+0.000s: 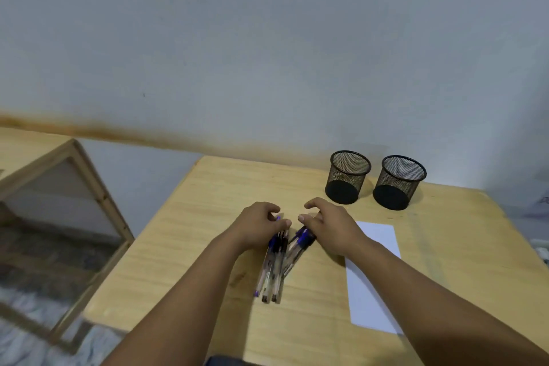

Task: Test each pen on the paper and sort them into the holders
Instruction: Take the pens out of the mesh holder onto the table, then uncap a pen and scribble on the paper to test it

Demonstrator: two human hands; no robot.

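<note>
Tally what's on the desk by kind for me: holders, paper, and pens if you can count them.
Black mesh holders: 2, and, both empty
Sheets of white paper: 1
Pens: at least 5; bunched under the left hand and right hand, exact count unclear
Total: at least 8

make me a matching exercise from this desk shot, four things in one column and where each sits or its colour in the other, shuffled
Things:
1. pens
2. sheet of paper
3. two holders
4. table

Descriptions:
a. black mesh, standing at the far side of the table
b. white, lying flat under the right forearm
c. light wood
d. bunched on the table under both hands

Pairs: 1-d, 2-b, 3-a, 4-c
</note>
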